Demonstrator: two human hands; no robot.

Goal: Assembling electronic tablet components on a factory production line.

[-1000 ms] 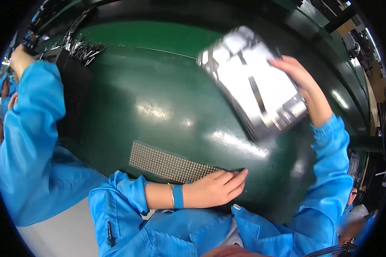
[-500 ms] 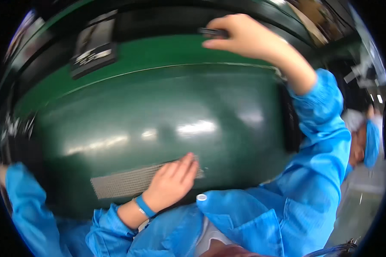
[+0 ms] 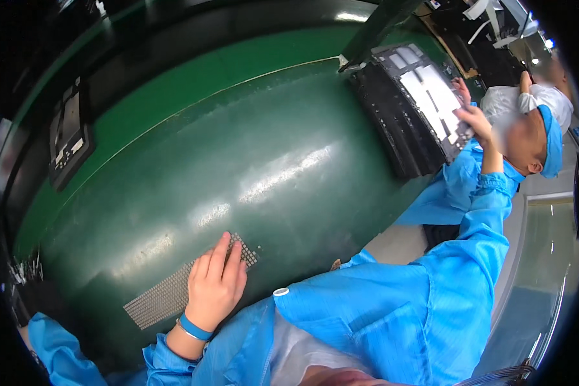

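Note:
My left hand (image 3: pixel 215 283) lies palm down with its fingers stretched out on a long grey sheet (image 3: pixel 157 299) of small squares in rows. It covers part of the sheet, and a few squares sit loose past its right end. My right arm reaches out to the right, where my right hand (image 3: pixel 477 125) grips the outer edge of the top black tray (image 3: pixel 392 61) of a stack. White and grey flat pieces (image 3: pixel 428 96) lie in that tray. The fingertips are partly lost against the tray edge.
A black tray (image 3: pixel 71 138) with small parts stands at the far left of the green table (image 3: pixel 270 141). A dark post (image 3: pixel 373 32) rises behind the stack. A co-worker in a blue cap (image 3: pixel 550 141) sits at the right. Another person's blue sleeve (image 3: pixel 58 347) shows at lower left.
My right hand has swung from the table's far side, where it pinched a small black thing, to the tray stack at right. The view has turned right. My left hand stays on the sheet.

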